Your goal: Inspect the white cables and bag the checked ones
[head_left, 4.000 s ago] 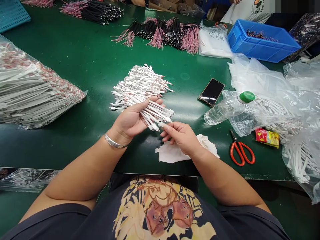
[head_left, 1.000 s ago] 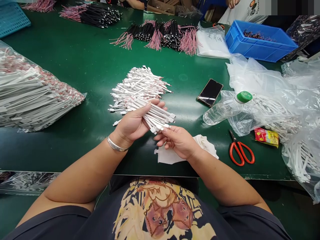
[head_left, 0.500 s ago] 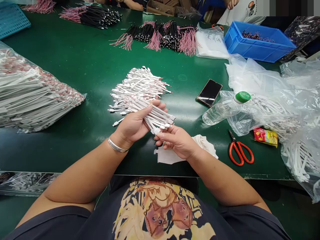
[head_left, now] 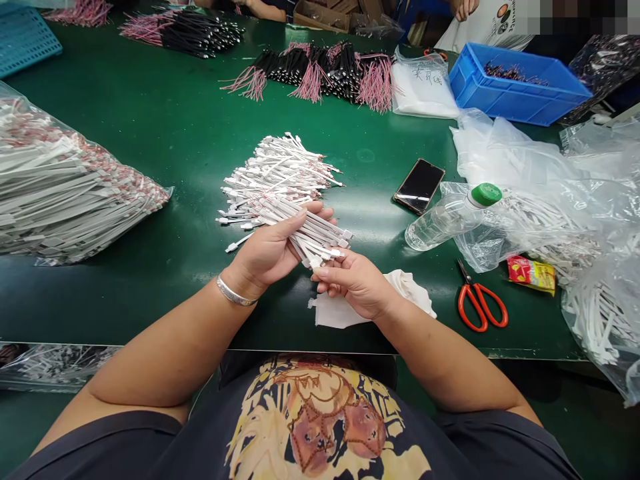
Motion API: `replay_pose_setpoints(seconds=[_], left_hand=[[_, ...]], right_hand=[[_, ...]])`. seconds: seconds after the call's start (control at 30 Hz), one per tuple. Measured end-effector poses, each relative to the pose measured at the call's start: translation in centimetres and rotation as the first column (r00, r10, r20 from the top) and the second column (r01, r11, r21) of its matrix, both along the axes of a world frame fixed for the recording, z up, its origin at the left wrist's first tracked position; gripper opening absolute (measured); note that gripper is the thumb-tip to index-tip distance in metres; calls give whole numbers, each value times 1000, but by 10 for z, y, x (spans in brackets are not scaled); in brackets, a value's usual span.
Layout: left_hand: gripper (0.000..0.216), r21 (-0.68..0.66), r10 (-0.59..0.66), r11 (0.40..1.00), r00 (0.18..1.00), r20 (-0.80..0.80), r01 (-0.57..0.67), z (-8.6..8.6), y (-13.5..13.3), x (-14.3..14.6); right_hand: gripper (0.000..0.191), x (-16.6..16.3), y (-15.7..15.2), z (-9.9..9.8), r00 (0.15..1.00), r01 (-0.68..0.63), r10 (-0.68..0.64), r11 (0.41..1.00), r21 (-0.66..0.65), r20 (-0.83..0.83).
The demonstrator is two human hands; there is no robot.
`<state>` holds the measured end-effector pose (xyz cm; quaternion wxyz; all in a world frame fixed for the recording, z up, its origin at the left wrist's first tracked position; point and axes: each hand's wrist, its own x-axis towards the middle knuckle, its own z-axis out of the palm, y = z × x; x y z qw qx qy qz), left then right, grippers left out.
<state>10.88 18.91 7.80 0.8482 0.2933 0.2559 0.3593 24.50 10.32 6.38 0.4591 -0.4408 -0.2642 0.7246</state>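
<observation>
A bundle of short white cables (head_left: 320,235) with plugs at the near end lies across my left hand (head_left: 267,253), its thumb pressed over them. My right hand (head_left: 355,281) pinches the plug end of one cable at the near edge of that bundle, thumb against fingers. Just beyond, a heap of loose white cables (head_left: 280,167) with reddish wire tips rests on the green table (head_left: 165,300). Below my right hand lies a crumpled white cloth (head_left: 340,313), partly covered by it.
On the right are a phone (head_left: 419,185), a clear bottle (head_left: 445,220) lying tilted, orange-handled scissors (head_left: 483,307) and bagged cables (head_left: 600,320). A large cable bag (head_left: 65,193) is at left. Black-pink wire bundles (head_left: 320,70) and a blue bin (head_left: 520,93) stand farther back, near another person's hand (head_left: 465,8).
Almost nothing differs. My right hand's fingers have shifted very slightly at the plug end, while my left hand keeps the bundle in the same place.
</observation>
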Motion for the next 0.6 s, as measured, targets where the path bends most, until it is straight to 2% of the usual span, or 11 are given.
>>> replay_pose_setpoints(seconds=[0.1,0.2,0.33,0.6], left_hand=[[22,-17,2,1000,1000,-10,-2,0,1,0],[23,-27,6,1000,1000,-8,-6,0,2,0],[23,-35,13,999,1000,-16,-14,-1,2,0],[21,-18,-5,1000,1000,-8,5,-2,2,-1]], right_hand=[[27,1,0,1,998,6,-9,999,-53,-61],[28,1,0,2,993,2,-7,999,-45,-115],[29,-1,0,1,996,40,-41,999,-12,-85],[27,1,2,-3,997,23,-31,995,-98,-74]])
